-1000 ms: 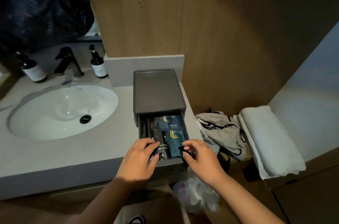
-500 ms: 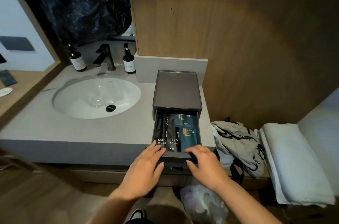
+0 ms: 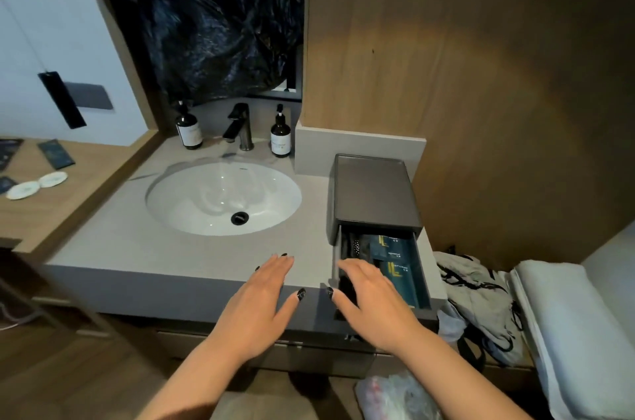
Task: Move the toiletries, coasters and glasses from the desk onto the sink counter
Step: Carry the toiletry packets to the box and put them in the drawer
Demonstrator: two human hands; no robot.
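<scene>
Hovering flat and empty, your left hand (image 3: 266, 296) spreads its fingers over the table (image 3: 144, 247) edge. Your right hand (image 3: 369, 292) rests fingers-loose in the open drawer (image 3: 424, 277), over the dark toiletry packets (image 3: 398, 260). 2 coasters (image 3: 36, 184) lie far left of both hands.

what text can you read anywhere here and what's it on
Nothing reads in full.
Dark blue packets in the open drawer: a gold logo and small white print, too blurred to read.
Two pump bottles by the faucet: white labels, print too small.
Dark packets and round white coasters on the desk: markings unreadable.
</scene>
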